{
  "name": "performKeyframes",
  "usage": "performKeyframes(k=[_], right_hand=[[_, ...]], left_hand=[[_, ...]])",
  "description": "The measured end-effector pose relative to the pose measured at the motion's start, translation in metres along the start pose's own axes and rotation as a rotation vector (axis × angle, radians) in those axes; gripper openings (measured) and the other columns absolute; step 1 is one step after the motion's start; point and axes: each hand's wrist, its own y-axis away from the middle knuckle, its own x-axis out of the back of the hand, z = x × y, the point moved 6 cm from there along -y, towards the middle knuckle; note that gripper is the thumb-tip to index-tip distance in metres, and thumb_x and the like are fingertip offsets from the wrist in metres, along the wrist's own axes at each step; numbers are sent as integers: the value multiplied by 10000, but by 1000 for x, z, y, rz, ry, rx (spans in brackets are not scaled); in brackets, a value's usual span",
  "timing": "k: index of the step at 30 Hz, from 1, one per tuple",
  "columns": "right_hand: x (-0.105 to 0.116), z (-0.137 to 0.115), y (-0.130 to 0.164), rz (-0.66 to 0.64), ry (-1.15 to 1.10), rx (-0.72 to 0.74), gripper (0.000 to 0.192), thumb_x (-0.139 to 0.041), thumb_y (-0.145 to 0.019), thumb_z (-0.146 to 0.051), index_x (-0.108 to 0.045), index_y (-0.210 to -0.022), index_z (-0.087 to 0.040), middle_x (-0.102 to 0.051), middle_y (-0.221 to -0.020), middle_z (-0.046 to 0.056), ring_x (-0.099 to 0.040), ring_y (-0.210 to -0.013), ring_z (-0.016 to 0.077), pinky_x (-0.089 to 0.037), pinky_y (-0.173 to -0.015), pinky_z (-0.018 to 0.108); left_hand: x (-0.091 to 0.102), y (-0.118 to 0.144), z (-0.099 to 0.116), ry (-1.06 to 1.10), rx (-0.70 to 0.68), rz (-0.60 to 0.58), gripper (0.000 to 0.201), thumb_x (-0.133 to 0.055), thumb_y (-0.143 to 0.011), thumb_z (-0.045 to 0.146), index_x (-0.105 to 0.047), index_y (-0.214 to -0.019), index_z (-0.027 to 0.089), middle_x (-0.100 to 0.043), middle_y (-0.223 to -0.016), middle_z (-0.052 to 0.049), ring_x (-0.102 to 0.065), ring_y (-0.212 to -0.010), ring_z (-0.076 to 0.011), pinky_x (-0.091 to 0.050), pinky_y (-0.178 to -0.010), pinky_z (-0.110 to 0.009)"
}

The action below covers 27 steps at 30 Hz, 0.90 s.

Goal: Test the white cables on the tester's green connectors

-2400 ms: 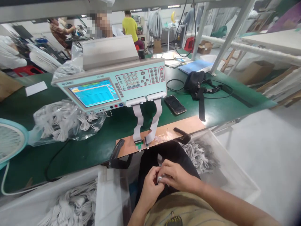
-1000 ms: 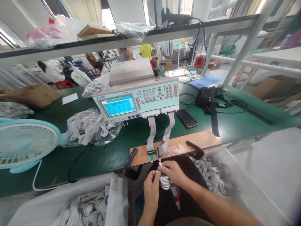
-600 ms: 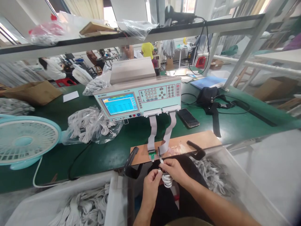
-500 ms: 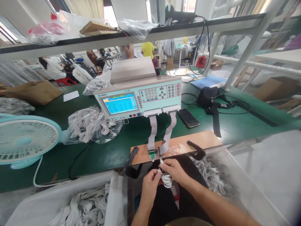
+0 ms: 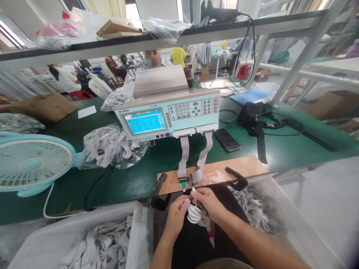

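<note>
A small coil of white cable [image 5: 194, 214] hangs between my hands, below the board's front edge. My left hand [image 5: 176, 211] is closed, pinching one end of the cable just under the green circuit board [image 5: 183, 184]. Thumb and fingers of my right hand [image 5: 208, 201] grip the cable's other end, whose white plug [image 5: 193, 189] is up against the second upright connector [image 5: 192, 179]. Whether that plug is fully seated I cannot tell. Flat grey ribbon cables [image 5: 183, 153] run from both connectors to the tester [image 5: 168, 116], which has a lit blue screen.
Black clamps [image 5: 158, 190] hold down the wooden board [image 5: 238, 166]. White bins [image 5: 137, 224] of grey cables flank my lap. On the green table are a blue fan [image 5: 33, 164], bagged cables [image 5: 103, 145], a phone [image 5: 227, 140] and a black pouch [image 5: 250, 113]. Other people sit beyond.
The cable coil has swung left, from under my right hand to beside my left fingers. My left hand has risen slightly. The right hand stays at the connector.
</note>
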Motion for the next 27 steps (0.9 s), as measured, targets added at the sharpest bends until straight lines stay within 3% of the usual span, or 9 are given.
performKeyframes(k=[3, 6, 12, 19, 27], right_hand=[[0, -2, 0, -1, 30, 10, 341, -691, -654, -458, -645, -629, -122, -547, -534, 0, -390, -475, 80, -277, -487, 217], [1, -4, -1, -37, 58, 29, 333, -704, -651, -449, -625, -605, -129, -534, -539, -9, -394, -500, 86, -296, -517, 222], [2, -7, -1, -52, 90, 42, 347, -705, -653, -457, -586, -581, -139, -474, -517, -35, -373, -501, 88, -273, -521, 229], [0, -10, 0, -62, 71, 49, 351, -704, -656, -462, -578, -564, -147, -478, -520, -33, -382, -508, 94, -287, -531, 235], [-2, -10, 5, -45, 57, -6, 319, -715, -648, -461, -639, -638, -151, -531, -542, -20, -431, -494, 105, -340, -509, 236]], left_hand=[[3, -2, -10, 66, 43, 162, 281, -538, -776, 380, -652, -707, 132, -595, -695, -40, -537, -706, -175, -420, -657, -252], [3, -3, -14, 122, 81, 248, 306, -565, -743, 422, -635, -663, 135, -542, -584, -2, -482, -580, -135, -382, -558, -222], [-2, -5, -12, 212, 89, 230, 291, -571, -762, 397, -557, -616, 146, -496, -558, 27, -438, -544, -105, -347, -529, -200], [-7, 1, -30, 399, 108, 396, 307, -589, -770, 354, -431, -584, 167, -370, -542, 68, -348, -485, -68, -290, -469, -183], [-12, -3, -28, 393, 81, 398, 283, -576, -775, 399, -546, -663, 141, -457, -568, 41, -405, -525, -80, -336, -503, -189]])
